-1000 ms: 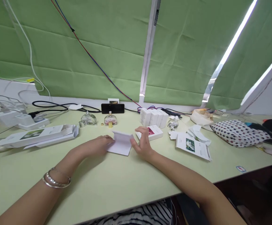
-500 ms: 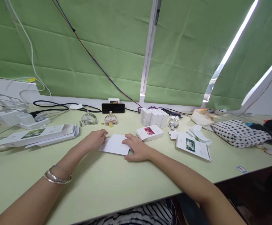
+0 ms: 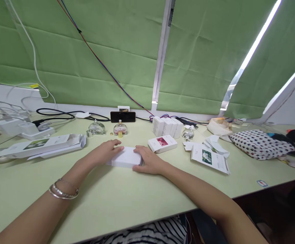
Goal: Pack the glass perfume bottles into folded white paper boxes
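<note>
A plain white box [image 3: 126, 156] lies on the table between my hands, its top and front side showing. My right hand [image 3: 149, 160] grips the box's right end, thumb at the near corner and fingers at the far one. At the left end, my left hand [image 3: 109, 149] has its thumb on the top, and the other fingers curl past the far corner. A box with a red flower picture [image 3: 162, 143] lies beyond my right hand. Behind the white box stands a pink-labelled perfume bottle [image 3: 120, 128] with a gold cap [image 3: 120, 134] before it.
Another glass bottle [image 3: 97, 127] stands back left, and a third bottle [image 3: 188, 133] back right. Several white boxes [image 3: 167, 126] stand in a row. Opened cartons [image 3: 210, 158] lie right and left. A phone [image 3: 123, 117] leans at the back. A dotted pouch [image 3: 260, 145] lies far right.
The white piece looked like a flat sheet and now shows a box's depth, with its front side visible. My left hand has moved right onto its left end.
</note>
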Available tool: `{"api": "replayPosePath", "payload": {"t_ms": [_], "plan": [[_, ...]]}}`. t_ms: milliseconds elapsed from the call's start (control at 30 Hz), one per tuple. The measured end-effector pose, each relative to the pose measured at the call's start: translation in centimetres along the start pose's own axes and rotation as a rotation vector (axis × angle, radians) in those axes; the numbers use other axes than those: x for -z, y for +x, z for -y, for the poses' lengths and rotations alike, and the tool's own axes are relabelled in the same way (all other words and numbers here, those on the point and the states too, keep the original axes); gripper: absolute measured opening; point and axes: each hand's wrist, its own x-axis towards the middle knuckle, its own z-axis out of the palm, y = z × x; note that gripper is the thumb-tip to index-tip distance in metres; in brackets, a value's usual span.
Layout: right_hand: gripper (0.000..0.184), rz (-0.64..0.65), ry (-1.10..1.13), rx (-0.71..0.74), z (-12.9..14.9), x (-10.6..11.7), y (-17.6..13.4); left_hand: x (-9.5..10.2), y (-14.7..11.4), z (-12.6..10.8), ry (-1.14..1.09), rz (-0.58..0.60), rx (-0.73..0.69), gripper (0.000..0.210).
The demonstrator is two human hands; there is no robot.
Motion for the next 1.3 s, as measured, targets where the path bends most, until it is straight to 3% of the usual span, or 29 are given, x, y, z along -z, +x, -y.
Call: {"api": "replayPosePath", "payload": {"t_ms": [133, 233, 367, 667, 800, 933, 1000, 1167, 1300], "plan": [[0.070, 0.012, 0.016, 0.032, 0.1, -0.1, 0.1, -0.1, -0.4, -0.5, 0.028, 0.135, -0.226, 0.084], [0.072, 0.009, 0.049, 0.012, -0.1, -0.1, 0.1, -0.2, -0.7, -0.8, 0.037, 0.220, -0.233, 0.093], [0.076, 0.018, 0.078, -0.056, -0.5, 0.2, 0.2, 0.0, -0.8, -0.8, 0.054, 0.223, -0.210, 0.094], [0.073, 0.030, 0.285, -0.018, -1.6, 0.4, 0.2, 0.0, -0.8, -0.8, 0.065, 0.188, -0.235, 0.087], [0.073, 0.032, 0.193, -0.005, -1.2, 1.0, 0.2, 0.1, -1.0, -0.9, 0.054, 0.194, -0.239, 0.079], [0.054, -0.083, -0.073, 0.092, -1.7, 4.1, -0.1, 0.1, -1.0, -0.9, 0.057, 0.210, -0.224, 0.076], [0.055, -0.082, -0.216, 0.036, -2.9, 6.0, -0.4, 0.1, -1.0, -1.0, 0.056, 0.205, -0.223, 0.076], [0.103, 0.159, -0.342, -0.353, -6.1, 8.1, -1.3, 0.3, -1.2, -1.1, 0.049, 0.212, -0.209, 0.076], [0.104, 0.180, -0.367, -0.379, -6.4, 8.0, -1.4, 0.3, -1.1, -1.1, 0.067, 0.233, -0.212, 0.082]]}}
